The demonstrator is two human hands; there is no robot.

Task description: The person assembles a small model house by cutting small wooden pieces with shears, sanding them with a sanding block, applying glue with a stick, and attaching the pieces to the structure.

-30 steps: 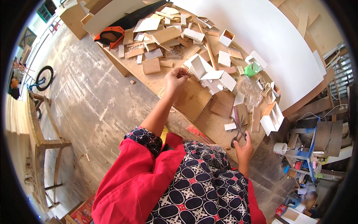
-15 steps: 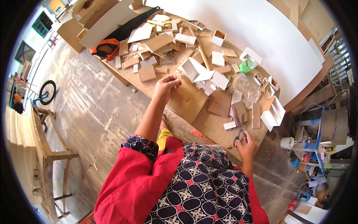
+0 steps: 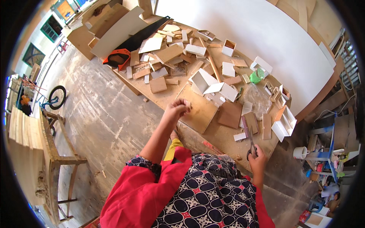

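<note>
Left hand (image 3: 177,109): has drawn back toward the body since the earlier frame, away from the folded white piece (image 3: 205,81), and now sits over the left side of the tan board (image 3: 200,114); whether it touches the board cannot be told.
Left fingers: curled in, thumb close to the forefinger; a pale spot shows at the tips, but I cannot tell whether something is pinched there.
Right hand (image 3: 258,157): wrapped around the dark handles of the scissors (image 3: 251,142), near the table's right end.
Scissors: in the right hand, blades pointing away from the body, just beside a small white block (image 3: 240,136).
Tan board: flat at the near edge of the table (image 3: 224,139), with a brown board (image 3: 230,114) to its right.
Wood scraps (image 3: 165,54): heaped farther back, a long stick (image 3: 210,62) lying along their right side.
Handsaw (image 3: 146,37): at the heap's left, orange handle nearest the body.
Plastic bag (image 3: 255,99): clear and crumpled, right of the folded white piece, near a green bundle (image 3: 257,76).
</note>
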